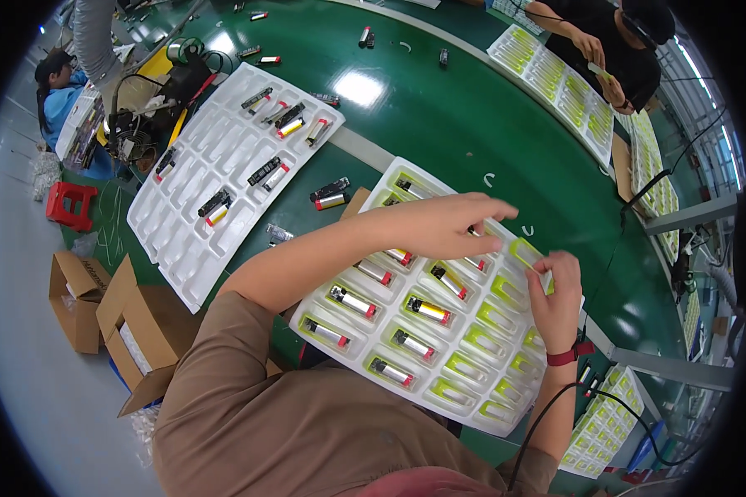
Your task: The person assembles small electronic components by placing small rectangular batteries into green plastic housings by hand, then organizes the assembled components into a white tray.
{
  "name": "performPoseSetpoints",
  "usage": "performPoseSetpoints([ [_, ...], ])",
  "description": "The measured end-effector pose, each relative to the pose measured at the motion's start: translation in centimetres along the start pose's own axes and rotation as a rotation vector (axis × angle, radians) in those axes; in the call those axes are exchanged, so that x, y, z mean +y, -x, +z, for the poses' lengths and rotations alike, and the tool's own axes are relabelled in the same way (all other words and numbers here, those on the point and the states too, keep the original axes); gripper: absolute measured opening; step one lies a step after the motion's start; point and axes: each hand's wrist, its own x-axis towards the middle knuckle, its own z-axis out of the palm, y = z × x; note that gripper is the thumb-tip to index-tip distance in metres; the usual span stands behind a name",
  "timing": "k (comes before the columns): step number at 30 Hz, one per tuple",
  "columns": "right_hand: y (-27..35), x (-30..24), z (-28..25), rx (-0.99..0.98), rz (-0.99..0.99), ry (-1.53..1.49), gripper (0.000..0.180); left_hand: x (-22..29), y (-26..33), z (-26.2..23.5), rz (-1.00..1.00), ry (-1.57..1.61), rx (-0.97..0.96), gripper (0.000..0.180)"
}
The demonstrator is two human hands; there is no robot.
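Observation:
A white moulded tray [307,335] lies in front of me, tilted across the green table. Several of its cells hold yellow-green shells with silver, red-ended battery cells [354,301] in them; toward the right the yellow-green shells [484,339] have no battery. My left hand [452,228] reaches over the far part of this tray, fingers stretched out and thumb apart, above a partly hidden battery. At the tray's far right edge, my right hand [557,290] pinches a yellow-green shell [525,253] between thumb and fingers. A red band circles the right wrist.
Another white tray [186,207] at left holds several batteries with black parts. Loose batteries [331,201] lie between the trays. A co-worker [609,62] handles a small piece beside a tray of green shells [555,83]. Cardboard boxes [153,331] and a red stool [70,205] stand left.

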Motion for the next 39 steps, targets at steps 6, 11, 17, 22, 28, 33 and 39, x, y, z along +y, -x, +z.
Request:
performPoseSetpoints([
  [6,-10.8,-5.4,3.5,-0.053,-0.333,-0.257,0.013,-3.3,-1.1,-3.6,-0.239,0.603,0.243,0.037],
  [11,-22.6,-5.7,10.9,0.106,0.034,-1.357,0.015,-2.2,-0.7,-7.4,-0.076,0.807,0.715,0.028],
  [17,-31.3,-10.8,18.5,0.008,0.395,-1.640,0.021,-3.8,-0.4,-8.2,0.334,1.176,1.236,0.028],
  [22,-33.5,-10.4,26.8,-0.165,0.242,-1.957,0.028,-1.6,-0.9,-8.1,0.381,1.213,1.143,0.024],
  [28,-28.0,-9.7,31.4,-0.335,0.196,-3.501,0.021,-0.3,-0.9,-7.8,0.264,1.261,0.938,0.040],
  [33,-29.5,-2.3,27.5,-0.750,0.214,-2.729,0.014,1.8,-1.4,-6.5,0.205,1.235,0.780,0.038],
  [39,-26.4,1.2,18.9,-0.331,-0.047,-0.940,0.013,2.5,-0.6,-5.5,0.130,1.110,0.624,0.043],
])
